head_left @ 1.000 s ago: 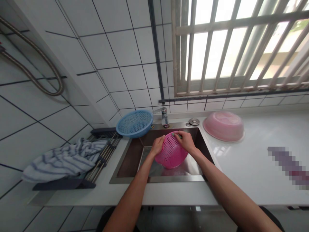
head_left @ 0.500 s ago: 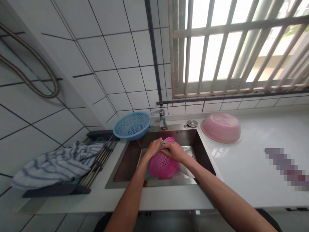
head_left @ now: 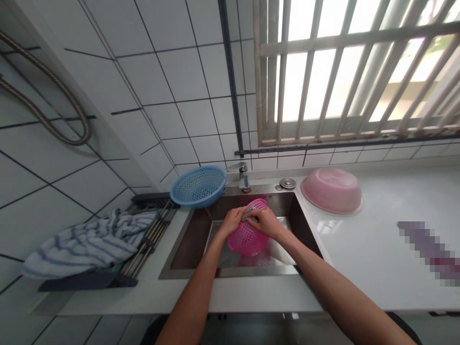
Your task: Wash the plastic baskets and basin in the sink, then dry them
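Observation:
A pink plastic colander (head_left: 247, 239) is tilted inside the steel sink (head_left: 187, 244), its holed side facing me. My left hand (head_left: 233, 220) grips its left edge, fingers closed. Against the colander's upper part, my right hand (head_left: 269, 223) pinches a small green scrubbing cloth (head_left: 247, 214). The fingertips of both hands meet near this cloth and partly hide it, so its exact shape is unclear. Some water lies in the sink below the colander.
A blue colander (head_left: 198, 186) rests at the sink's back left corner, beside the faucet (head_left: 243, 177). On the right counter are an upturned pink basin (head_left: 332, 190) and a blurred-out object (head_left: 429, 251). A striped towel (head_left: 93, 244) lies over a rolled rack (head_left: 154, 235) at left.
The pink colander has moved slightly up and to the right, and it tilts differently. Both hands have shifted with it, keeping hold; the view has moved a little.

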`<control>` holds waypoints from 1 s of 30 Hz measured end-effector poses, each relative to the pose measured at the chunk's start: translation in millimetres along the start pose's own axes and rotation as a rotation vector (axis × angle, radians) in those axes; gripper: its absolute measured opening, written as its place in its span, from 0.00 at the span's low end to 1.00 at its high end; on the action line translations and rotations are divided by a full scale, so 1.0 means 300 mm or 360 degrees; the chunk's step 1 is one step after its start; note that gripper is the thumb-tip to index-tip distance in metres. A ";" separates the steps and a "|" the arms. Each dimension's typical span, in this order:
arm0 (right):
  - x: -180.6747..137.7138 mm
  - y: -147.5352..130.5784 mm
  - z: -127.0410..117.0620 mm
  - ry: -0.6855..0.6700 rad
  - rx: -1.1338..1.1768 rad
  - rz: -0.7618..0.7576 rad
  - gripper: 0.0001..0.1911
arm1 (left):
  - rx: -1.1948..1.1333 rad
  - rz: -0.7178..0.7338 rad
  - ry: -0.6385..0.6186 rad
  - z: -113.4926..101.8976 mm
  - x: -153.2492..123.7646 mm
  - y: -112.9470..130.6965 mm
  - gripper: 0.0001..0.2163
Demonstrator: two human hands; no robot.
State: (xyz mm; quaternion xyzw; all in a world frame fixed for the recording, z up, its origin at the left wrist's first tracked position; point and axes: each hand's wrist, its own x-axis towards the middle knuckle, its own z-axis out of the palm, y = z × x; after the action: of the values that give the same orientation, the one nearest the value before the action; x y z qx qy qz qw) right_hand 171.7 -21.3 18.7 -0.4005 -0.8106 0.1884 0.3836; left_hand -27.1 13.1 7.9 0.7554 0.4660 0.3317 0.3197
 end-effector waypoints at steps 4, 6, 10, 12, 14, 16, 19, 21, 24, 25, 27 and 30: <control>0.005 -0.009 0.027 -0.0069 -0.0055 -0.0064 0.11 | 0.0067 -0.0036 0.0074 -0.002 0.003 -0.021 0.25; 0.007 0.020 0.015 0.0027 -0.0091 0.0028 0.11 | 0.0108 0.0001 0.0070 0.000 0.002 -0.017 0.25; 0.004 0.095 -0.034 0.0237 -0.0130 0.0310 0.11 | 0.0156 0.0035 -0.0017 0.011 -0.001 -0.002 0.25; 0.002 0.118 -0.051 0.0304 -0.0107 0.0443 0.11 | 0.0146 0.0040 -0.0023 0.014 -0.004 0.003 0.25; 0.000 0.119 -0.054 0.0316 -0.0051 0.0477 0.11 | 0.0161 0.0042 0.0003 0.014 -0.006 0.005 0.25; -0.001 0.097 -0.042 0.0256 0.0023 0.0387 0.11 | 0.0191 0.0016 0.0046 0.011 -0.008 0.003 0.27; -0.004 0.037 -0.012 0.0060 0.0080 0.0171 0.10 | 0.0197 -0.0027 0.0111 0.005 -0.009 -0.006 0.28; -0.006 0.005 0.000 -0.0069 0.0071 0.0064 0.09 | 0.0184 -0.0030 0.0125 0.004 -0.007 -0.014 0.28; -0.005 0.006 -0.010 -0.0087 -0.0006 0.0058 0.09 | 0.0156 -0.0025 0.0127 0.006 -0.004 -0.023 0.28; -0.003 0.022 -0.021 -0.0039 -0.0050 0.0109 0.10 | 0.0141 -0.0022 0.0124 0.007 -0.003 -0.025 0.28; -0.002 0.067 -0.046 0.0094 -0.0142 0.0273 0.10 | 0.0119 -0.0014 0.0096 0.010 -0.001 -0.026 0.28; -0.003 0.131 -0.074 0.0251 -0.0185 0.0509 0.12 | 0.0115 -0.0003 0.0033 0.012 0.000 -0.021 0.28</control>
State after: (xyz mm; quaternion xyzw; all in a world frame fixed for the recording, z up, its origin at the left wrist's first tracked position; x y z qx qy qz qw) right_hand 209.1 1.8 8.2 -0.5592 -0.7136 0.1677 0.3872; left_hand -27.3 14.7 0.7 0.7626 0.4816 0.3222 0.2875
